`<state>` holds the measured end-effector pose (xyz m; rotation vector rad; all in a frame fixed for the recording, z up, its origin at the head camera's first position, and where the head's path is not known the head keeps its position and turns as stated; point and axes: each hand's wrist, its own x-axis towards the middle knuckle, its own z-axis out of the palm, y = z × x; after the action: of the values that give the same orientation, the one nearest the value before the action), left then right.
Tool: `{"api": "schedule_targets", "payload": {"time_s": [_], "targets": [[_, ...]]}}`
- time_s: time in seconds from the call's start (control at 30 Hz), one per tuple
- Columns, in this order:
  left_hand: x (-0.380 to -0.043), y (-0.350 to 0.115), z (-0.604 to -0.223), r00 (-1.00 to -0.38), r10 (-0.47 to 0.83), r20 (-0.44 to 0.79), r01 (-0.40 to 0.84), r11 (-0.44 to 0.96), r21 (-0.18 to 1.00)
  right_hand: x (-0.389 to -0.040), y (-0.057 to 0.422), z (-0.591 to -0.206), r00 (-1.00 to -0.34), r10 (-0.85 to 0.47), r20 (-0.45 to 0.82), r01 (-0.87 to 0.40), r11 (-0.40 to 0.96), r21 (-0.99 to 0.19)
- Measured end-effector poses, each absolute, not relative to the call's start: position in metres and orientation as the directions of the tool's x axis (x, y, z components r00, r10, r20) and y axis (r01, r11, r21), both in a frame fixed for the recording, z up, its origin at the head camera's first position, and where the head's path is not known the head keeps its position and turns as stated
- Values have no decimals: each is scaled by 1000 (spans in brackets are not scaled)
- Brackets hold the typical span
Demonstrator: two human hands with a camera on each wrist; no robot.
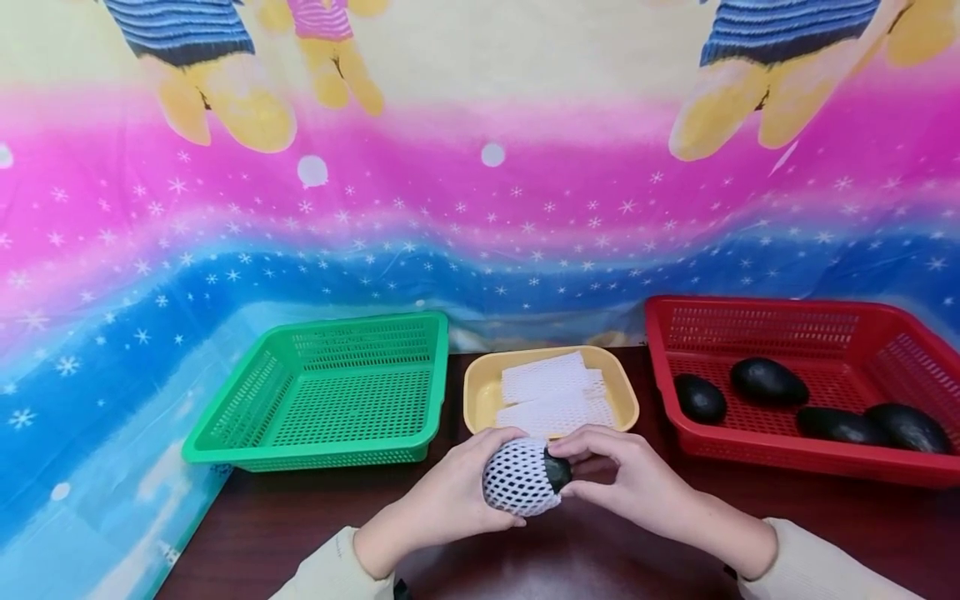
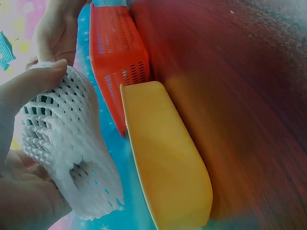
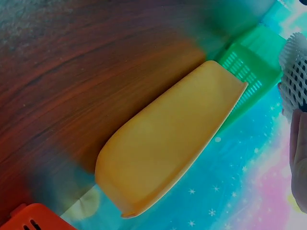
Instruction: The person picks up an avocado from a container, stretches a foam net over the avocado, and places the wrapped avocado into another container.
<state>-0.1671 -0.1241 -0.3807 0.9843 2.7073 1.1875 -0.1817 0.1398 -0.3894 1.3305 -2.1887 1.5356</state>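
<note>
A dark avocado [image 1: 557, 472] sits inside a white foam net sleeve [image 1: 521, 477], its right end showing bare. My left hand [image 1: 459, 487] grips the sleeved fruit from the left, the thumb lying along the net in the left wrist view. At the other side, my right hand [image 1: 626, 471] pinches at the bare end, fingertips and thumb right by the net's edge. In the left wrist view the sleeve's far end [image 2: 96, 187] narrows past the fruit. Only part of the right hand [image 3: 300, 158] shows in the right wrist view, beside the net.
Behind the hands stands a yellow tray [image 1: 480, 392] with flat white net sleeves [image 1: 555, 396]. To the left is a green basket [image 1: 352, 408] with nothing in it. A red basket [image 1: 750, 312] at right holds several avocados [image 1: 768, 381]. A printed cloth [image 1: 480, 208] hangs behind the dark table [image 1: 300, 517].
</note>
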Motion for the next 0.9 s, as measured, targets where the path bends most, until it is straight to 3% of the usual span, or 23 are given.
{"api": "schedule_targets", "payload": {"time_s": [0.2, 0.4, 0.63, 0.9], "targets": [[-165, -119, -383, -796, 556, 241, 562, 528, 636, -181, 143, -390, -634, -573, 520, -685, 104, -721], [-163, -121, -383, -815, 524, 248, 544, 545, 638, -181, 147, -389, -633, -574, 519, -686, 104, -721], [-163, -123, -382, -838, 478, 262, 515, 535, 670, -179, 148, -387, -677, -506, 535, -697, 206, -687], [-163, -120, -382, -782, 542, 307, 583, 464, 667, -179, 145, -385, -681, -497, 538, -702, 235, -672]]}}
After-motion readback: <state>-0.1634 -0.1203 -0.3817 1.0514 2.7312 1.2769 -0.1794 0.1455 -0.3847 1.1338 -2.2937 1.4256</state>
